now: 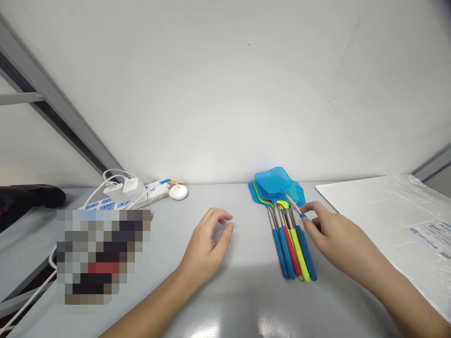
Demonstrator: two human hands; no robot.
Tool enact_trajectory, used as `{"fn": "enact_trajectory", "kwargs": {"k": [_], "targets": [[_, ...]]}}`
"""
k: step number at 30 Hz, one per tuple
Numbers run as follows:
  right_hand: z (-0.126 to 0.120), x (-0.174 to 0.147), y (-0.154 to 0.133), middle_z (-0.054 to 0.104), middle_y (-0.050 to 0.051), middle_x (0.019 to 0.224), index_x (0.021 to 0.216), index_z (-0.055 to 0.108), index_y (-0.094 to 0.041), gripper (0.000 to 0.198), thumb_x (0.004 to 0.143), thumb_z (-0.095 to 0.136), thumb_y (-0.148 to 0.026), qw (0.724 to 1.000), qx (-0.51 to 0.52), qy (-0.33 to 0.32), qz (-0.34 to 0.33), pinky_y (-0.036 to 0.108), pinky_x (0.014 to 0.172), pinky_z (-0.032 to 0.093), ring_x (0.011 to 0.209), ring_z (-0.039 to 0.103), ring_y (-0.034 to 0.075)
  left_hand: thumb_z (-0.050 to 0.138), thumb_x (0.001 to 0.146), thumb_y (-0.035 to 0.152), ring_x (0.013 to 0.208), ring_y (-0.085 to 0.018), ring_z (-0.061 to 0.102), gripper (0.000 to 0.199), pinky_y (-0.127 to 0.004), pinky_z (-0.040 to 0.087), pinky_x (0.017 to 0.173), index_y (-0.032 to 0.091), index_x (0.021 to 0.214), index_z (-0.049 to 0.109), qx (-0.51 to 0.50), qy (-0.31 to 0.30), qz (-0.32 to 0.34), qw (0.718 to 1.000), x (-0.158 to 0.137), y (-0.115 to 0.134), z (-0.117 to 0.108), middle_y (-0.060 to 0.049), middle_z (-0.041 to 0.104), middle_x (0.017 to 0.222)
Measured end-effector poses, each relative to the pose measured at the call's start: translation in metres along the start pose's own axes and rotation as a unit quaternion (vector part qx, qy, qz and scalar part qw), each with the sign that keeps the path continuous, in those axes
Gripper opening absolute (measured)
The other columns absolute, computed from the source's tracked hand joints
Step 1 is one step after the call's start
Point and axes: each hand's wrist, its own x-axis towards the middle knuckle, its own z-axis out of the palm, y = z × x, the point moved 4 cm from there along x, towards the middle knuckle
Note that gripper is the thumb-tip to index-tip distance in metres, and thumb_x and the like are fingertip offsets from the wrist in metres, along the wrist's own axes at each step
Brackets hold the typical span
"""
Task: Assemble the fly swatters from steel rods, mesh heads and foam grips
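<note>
My right hand (327,234) pinches a blue fly swatter (271,180) by its handle, which is mostly hidden in the fingers. Its mesh head points away to the left and lies over or just above the heads of a pile of fly swatters (291,251). Those have silver telescopic shafts and blue, red and yellow-green grips laid side by side toward me. Left of the pile, my left hand (206,241) rests at the grey table (239,281), holding nothing. Its fingers are bent, and the thumb stands apart from them.
At the right lies a flat white package (373,211) in clear plastic. A power strip (155,190) with white chargers (130,188) and cables sits at the back left, beside a round white device (178,191). A blurred-out object (102,258) lies in front. A wall (246,103) rises behind.
</note>
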Motion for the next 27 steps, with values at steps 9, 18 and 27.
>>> {"fn": "enact_trajectory", "kwargs": {"k": [9,18,27], "targets": [[0.017,0.006,-0.005,0.058,0.001,0.06,0.124,0.045,-0.024,0.034,0.096,0.029,-0.033,0.998,-0.051,-0.032,0.001,0.029,0.049,0.028,0.055,0.057,0.023,0.047,0.096,0.03,0.097,-0.018,0.055,0.011,-0.022,0.041,0.053,0.025,0.101,0.056,0.027,-0.014,-0.031,0.999,0.003,-0.004,0.0,-0.002,0.059,0.099],[0.029,0.006,-0.017,0.059,0.002,0.062,0.128,0.043,-0.02,0.036,0.095,0.032,-0.03,0.996,-0.078,-0.031,-0.015,0.029,0.049,0.024,0.055,0.057,0.023,0.045,0.097,0.031,0.092,-0.018,0.057,0.014,-0.025,0.041,0.06,0.025,0.101,0.056,0.054,-0.055,-0.017,0.997,0.001,-0.003,0.007,-0.001,0.061,0.097],[0.036,0.006,-0.02,0.066,0.004,0.068,0.133,0.041,-0.02,0.04,0.095,0.033,-0.026,0.993,-0.109,-0.037,-0.037,0.028,0.05,0.022,0.062,0.063,0.024,0.044,0.096,0.033,0.09,-0.019,0.058,0.016,-0.027,0.042,0.062,0.025,0.101,0.057,0.061,-0.072,-0.021,0.995,0.001,-0.003,0.01,-0.002,0.062,0.096]]}}
